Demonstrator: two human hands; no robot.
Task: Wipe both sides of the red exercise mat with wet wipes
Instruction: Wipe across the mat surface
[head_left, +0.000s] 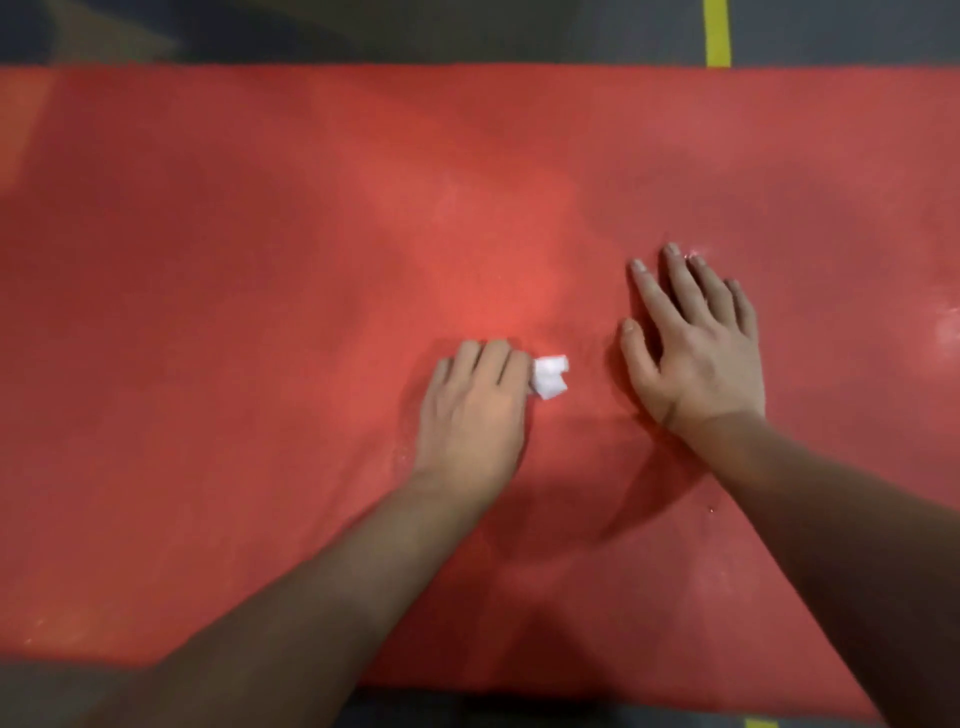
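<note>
Red mat (260, 312) lies flat on the dark floor (467, 31), matte and fine-grained, long edges near and far. Our left hand (470, 410) sits knuckles-up mid-mat, fingers curled round a crumpled white wet wipe (550, 376). Our right hand (696, 348) lies palm-down beside it, fingers spread flat.

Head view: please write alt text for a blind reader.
The left hand holds a crumpled white wipe against a red mat; the right hand lies flat beside it. Dark floor with a yellow line shows beyond the mat.
</note>
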